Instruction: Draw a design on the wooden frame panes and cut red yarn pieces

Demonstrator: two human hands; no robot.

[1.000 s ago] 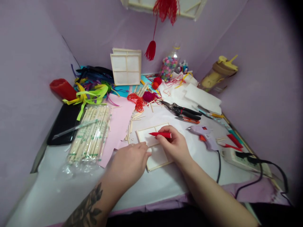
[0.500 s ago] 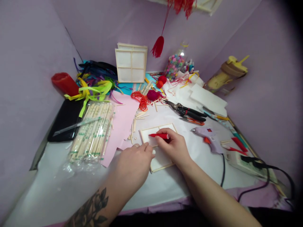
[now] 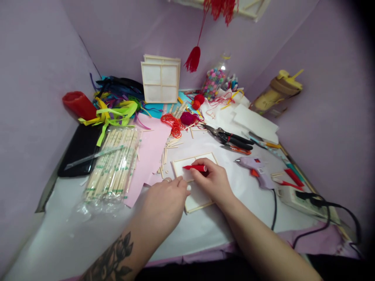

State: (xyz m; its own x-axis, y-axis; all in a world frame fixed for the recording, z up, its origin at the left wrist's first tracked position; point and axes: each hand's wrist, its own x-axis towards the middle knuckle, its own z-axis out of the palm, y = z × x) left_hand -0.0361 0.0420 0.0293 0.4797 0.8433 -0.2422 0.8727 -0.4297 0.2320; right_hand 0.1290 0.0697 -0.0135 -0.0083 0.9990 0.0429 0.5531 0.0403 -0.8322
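Plainly, the slim red marker point(image 3: 197, 168) — pinched in the right hand point(image 3: 215, 180) — points left over the white panel point(image 3: 198, 197) (wood-edged). The left hand point(image 3: 167, 201) lies palm-down at the panel's left side, its grip hidden. White tabletop point(image 3: 205, 230) shows nearer and, rightward, before the glue gun point(image 3: 258, 171).

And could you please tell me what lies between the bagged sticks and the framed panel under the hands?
The head view shows pink paper and loose sticks there, with the left hand across the nearer part.
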